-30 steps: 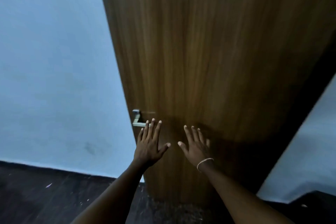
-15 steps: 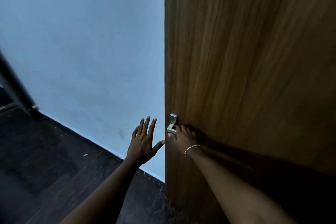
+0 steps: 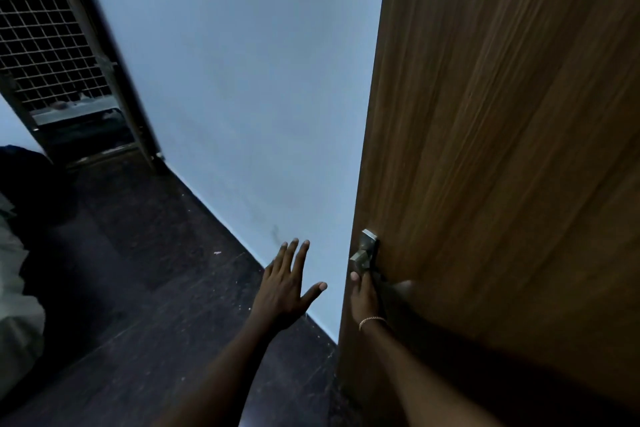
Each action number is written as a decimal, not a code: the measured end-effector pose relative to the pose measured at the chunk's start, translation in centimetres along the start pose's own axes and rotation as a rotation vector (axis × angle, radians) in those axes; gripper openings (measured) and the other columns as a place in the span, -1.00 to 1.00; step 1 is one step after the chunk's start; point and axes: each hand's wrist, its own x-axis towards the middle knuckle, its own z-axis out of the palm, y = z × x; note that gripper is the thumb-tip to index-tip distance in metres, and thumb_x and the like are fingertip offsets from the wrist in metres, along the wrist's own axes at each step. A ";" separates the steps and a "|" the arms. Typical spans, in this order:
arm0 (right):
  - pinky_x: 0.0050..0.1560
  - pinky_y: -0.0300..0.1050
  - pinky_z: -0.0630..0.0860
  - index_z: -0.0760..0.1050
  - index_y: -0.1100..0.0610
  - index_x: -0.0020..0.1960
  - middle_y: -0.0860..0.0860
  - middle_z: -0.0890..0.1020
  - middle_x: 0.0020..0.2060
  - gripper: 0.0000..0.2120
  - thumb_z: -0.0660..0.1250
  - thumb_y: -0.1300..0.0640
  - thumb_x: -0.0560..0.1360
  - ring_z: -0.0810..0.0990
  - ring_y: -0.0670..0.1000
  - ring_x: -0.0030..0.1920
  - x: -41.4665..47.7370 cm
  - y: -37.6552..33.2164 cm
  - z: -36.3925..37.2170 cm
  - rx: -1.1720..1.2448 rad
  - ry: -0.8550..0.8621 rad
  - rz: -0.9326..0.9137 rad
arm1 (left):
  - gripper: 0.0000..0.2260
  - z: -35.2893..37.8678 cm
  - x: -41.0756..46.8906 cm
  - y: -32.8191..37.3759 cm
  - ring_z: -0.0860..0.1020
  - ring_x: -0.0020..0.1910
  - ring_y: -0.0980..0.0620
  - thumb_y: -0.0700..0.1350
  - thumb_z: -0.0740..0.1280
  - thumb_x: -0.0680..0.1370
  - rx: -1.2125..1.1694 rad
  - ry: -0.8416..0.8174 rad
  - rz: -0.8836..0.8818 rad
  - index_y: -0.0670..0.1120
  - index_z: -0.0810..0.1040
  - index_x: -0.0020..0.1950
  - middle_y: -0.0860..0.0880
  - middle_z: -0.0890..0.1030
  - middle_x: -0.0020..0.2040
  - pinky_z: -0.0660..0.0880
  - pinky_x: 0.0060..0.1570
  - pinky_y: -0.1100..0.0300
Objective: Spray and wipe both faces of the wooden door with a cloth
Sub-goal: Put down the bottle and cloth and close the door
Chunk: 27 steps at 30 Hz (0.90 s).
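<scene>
The wooden door (image 3: pixel 502 149) runs off the top, right and bottom edges. The right hand (image 3: pixel 363 298) loses its fingers in shadow under the handle (image 3: pixel 364 253), so its hold is unclear. The left edge cuts off a mesh panel (image 3: pixel 41 28), pale fabric (image 3: pixel 14 322) and an unreadable dark shape (image 3: pixel 31 184).

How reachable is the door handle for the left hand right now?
Probably yes: the left hand is open in free air beside the wooden door, nothing between it and the door handle. The right hand grips the handle, leaving little room.
</scene>
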 end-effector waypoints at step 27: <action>0.05 -0.02 0.52 0.61 0.24 0.14 0.27 0.65 0.12 -0.65 0.17 0.01 0.67 0.63 0.28 0.14 -0.7 -2.7 -8.0 -0.454 -0.204 -0.228 | -0.18 -2.5 -18.8 3.8 0.03 0.70 -0.06 0.48 0.04 0.60 0.156 0.030 -0.211 0.00 0.07 0.71 -0.04 0.15 0.70 0.18 0.58 -0.03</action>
